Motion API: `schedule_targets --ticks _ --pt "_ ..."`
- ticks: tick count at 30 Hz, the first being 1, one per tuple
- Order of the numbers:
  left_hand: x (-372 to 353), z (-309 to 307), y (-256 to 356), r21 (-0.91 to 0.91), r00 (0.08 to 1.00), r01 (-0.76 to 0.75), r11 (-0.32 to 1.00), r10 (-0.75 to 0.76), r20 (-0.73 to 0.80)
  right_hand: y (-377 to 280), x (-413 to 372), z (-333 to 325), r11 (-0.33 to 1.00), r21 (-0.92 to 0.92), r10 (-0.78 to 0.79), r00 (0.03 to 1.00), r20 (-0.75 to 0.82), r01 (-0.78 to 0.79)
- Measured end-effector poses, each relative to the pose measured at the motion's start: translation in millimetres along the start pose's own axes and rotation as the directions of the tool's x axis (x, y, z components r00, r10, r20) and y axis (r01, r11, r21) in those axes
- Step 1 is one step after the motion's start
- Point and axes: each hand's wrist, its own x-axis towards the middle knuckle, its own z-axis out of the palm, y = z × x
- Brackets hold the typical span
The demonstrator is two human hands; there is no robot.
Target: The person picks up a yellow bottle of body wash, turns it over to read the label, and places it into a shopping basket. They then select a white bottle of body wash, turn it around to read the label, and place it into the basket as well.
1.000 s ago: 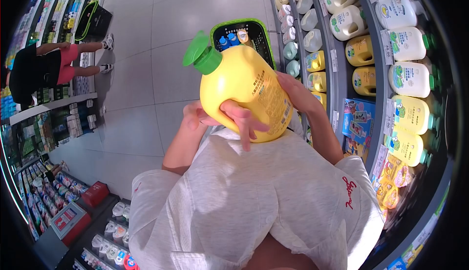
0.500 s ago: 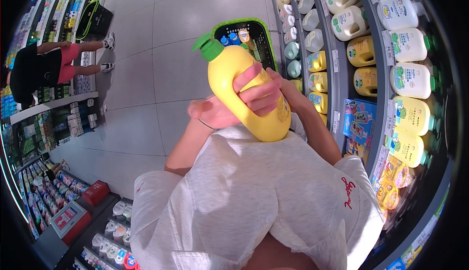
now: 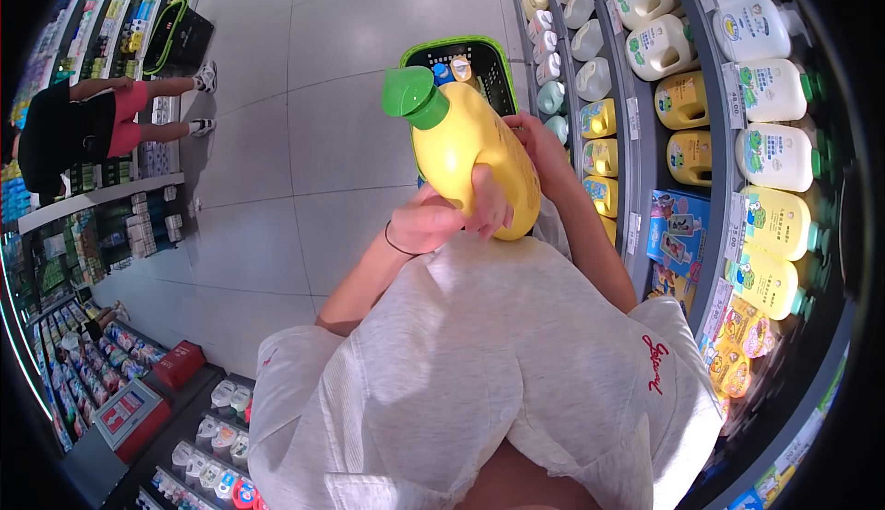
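A large yellow bottle (image 3: 452,155) with a green pump top is held tilted in front of the grey shirt, its top toward the upper left. My left hand (image 3: 447,218) grips its handle, fingers wrapped through the opening. At the bottle's right side, my right hand (image 3: 536,146) rests against it, its fingers partly hidden behind. Beyond the bottle, a black basket with a green rim (image 3: 502,60) stands on the floor, holding blue-capped items and other goods.
Shelves of white and yellow jugs (image 3: 772,155) line the right side. At the left, a person in a black top (image 3: 74,136) stands beside another black basket (image 3: 189,41). A red box (image 3: 181,364) sits at the lower left.
The bottle has turned, its pump top shifting right and closer to the camera. My left hand's fingers have moved lower on the handle, and my right hand shows more at the bottle's side.
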Motion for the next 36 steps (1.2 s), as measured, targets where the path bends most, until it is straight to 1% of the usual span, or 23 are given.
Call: schedule_targets --ticks 1,2,4,6,7,8,9,10,11,12,13,15,18,20,22,24,25,27,28,30,31,34,36 --pt "1 2 0 0.061 0.996 -0.004 0.998 0.009 -0.084 1 1 -4 1.000 0.000 0.001 1.000 0.001 -0.001" --pt "1 0 -1 0.061 0.996 -0.003 0.998 0.009 -0.085 3 2 -10 0.999 -0.013 -0.041 0.998 -0.044 0.040" --pt "0 -7 -6 0.126 0.983 -0.019 0.992 0.042 -0.179 4 2 -24 0.996 -0.026 -0.086 0.992 -0.094 0.084" --pt "-5 -16 -4 0.153 0.979 0.003 0.988 0.029 -0.202 3 0 -38 0.996 -0.027 -0.087 0.979 -0.183 0.083" --pt "-8 -21 -3 0.182 0.973 0.021 0.983 0.021 -0.230 5 0 -49 0.996 -0.023 -0.087 0.979 -0.185 0.084" --pt "-11 -25 -3 0.201 0.969 -0.011 0.979 0.060 -0.238 7 1 -61 0.992 0.005 -0.120 0.967 -0.223 0.125" --pt "-14 -29 -2 0.201 0.970 -0.008 0.979 0.057 -0.238 9 1 -72 0.986 0.031 -0.152 0.954 -0.260 0.165" --pt "-17 -33 -1 0.200 0.950 0.006 0.980 0.057 -0.309 9 0 -80 0.986 0.033 -0.151 0.954 -0.261 0.165" --pt "-20 -36 -1 0.197 0.924 0.020 0.980 0.057 -0.378 9 -1 -88 0.981 0.059 -0.156 0.937 -0.312 0.184" --pt "-22 -40 -1 0.220 0.912 0.021 0.975 0.072 -0.403 9 -1 -94 0.975 0.084 -0.160 0.918 -0.363 0.203" --pt "-25 -42 -2 0.219 0.912 0.022 0.975 0.070 -0.405 9 -1 -99 0.976 0.085 -0.158 0.918 -0.363 0.202" --pt "-29 -47 -5 0.177 0.867 -0.031 0.984 0.115 -0.486 8 -1 -106 0.956 0.119 -0.201 0.896 -0.397 0.267" --pt "-32 -46 -9 0.173 0.823 -0.062 0.983 0.149 -0.549 3 0 -110 0.953 0.114 -0.210 0.886 -0.414 0.279" --pt "-35 -47 -10 0.176 0.794 -0.074 0.982 0.164 -0.586 0 2 -108 0.952 0.114 -0.216 0.888 -0.406 0.283" --pt "-38 -48 -9 0.211 0.782 -0.005 0.977 0.136 -0.609 -4 1 -103 0.952 0.112 -0.221 0.890 -0.399 0.286" --pt "-38 -48 -11 0.203 0.769 -0.018 0.979 0.144 -0.623 -8 0 -91 0.960 -0.022 -0.265 0.879 -0.397 0.279" --pt "-38 -49 -11 0.197 0.758 -0.029 0.980 0.150 -0.634 -9 -1 -84 0.960 -0.023 -0.264 0.881 -0.393 0.278" --pt "-39 -50 -12 0.183 0.751 -0.033 0.982 0.146 -0.644 -10 -2 -72 0.972 -0.066 -0.236 0.920 -0.312 0.227" --pt "-40 -51 -13 0.168 0.744 -0.037 0.985 0.139 -0.653 -9 -1 -69 0.972 -0.066 -0.235 0.921 -0.311 0.226" --pt "-39 -49 -12 0.164 0.738 -0.031 0.986 0.133 -0.662 -7 1 -62 0.975 -0.031 -0.222 0.949 -0.223 0.220" --pt "-39 -49 -12 0.159 0.732 -0.025 0.987 0.126 -0.670 -7 1 -58 0.975 -0.030 -0.221 0.950 -0.221 0.220" --pt "-39 -50 -14 0.166 0.752 -0.020 0.986 0.124 -0.648 -7 0 -43 0.976 -0.074 -0.217 0.963 -0.160 0.207" --pt "-39 -50 -14 0.173 0.757 -0.005 0.985 0.117 -0.643 -4 -2 -30 0.970 -0.145 -0.202 0.978 -0.056 0.192"
